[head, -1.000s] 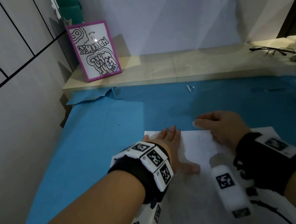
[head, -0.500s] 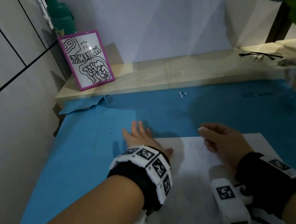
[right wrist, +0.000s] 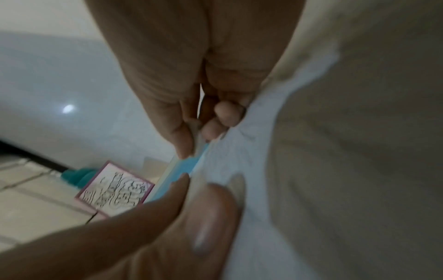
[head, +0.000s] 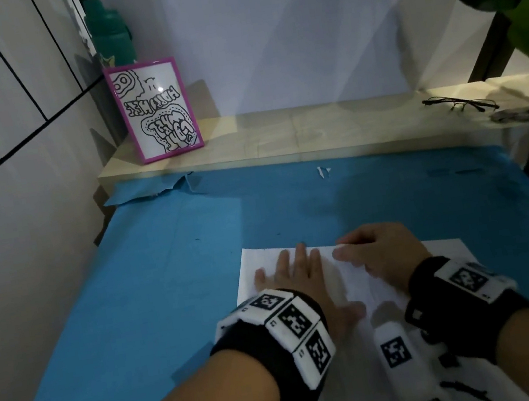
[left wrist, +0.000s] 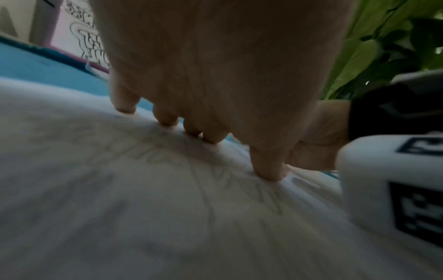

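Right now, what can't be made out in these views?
Head view: the paper's near edge, under the wrist cameras and cut off at the bottom.
Left wrist view: faint lines on the paper by the left hand, blurred.
Right wrist view: whether the right hand has a grip on the paper's edge; blur, and knuckles cover it in the head view.
Head view: the dark item beside the glasses, too small and dim.
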